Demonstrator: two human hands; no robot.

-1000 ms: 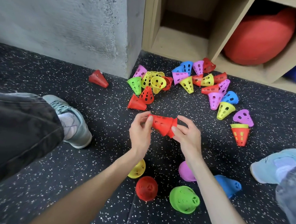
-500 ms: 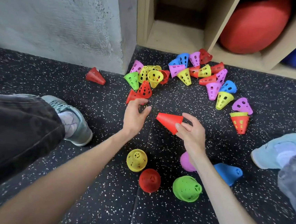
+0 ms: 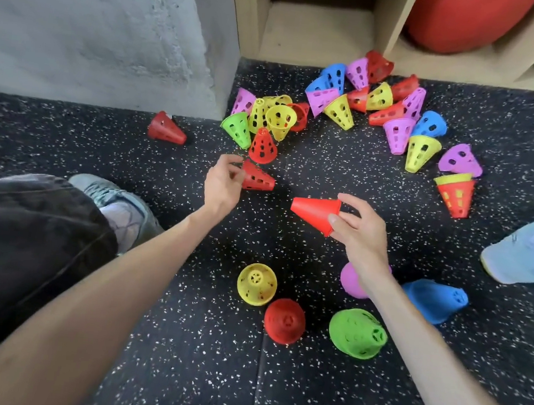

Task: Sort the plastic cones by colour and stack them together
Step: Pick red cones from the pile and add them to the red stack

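Note:
My right hand holds a stack of red cones on its side, tip pointing left, above the floor. My left hand pinches a loose red cone that lies on its side at the near edge of the pile. Another red cone stands upright just beyond it. A mixed pile of cones in red, yellow, purple, blue and green spreads in an arc farther back. Near me stand sorted stacks: yellow, red, green, blue and purple, partly behind my right wrist.
A lone red cone lies left by the concrete wall. A wooden shelf with a red ball stands behind the pile. My left shoe and right shoe flank the speckled black floor.
My left hand let go of the red stack, reached forward left and took hold of a loose red cone. My right hand kept the stack and drifted slightly right.

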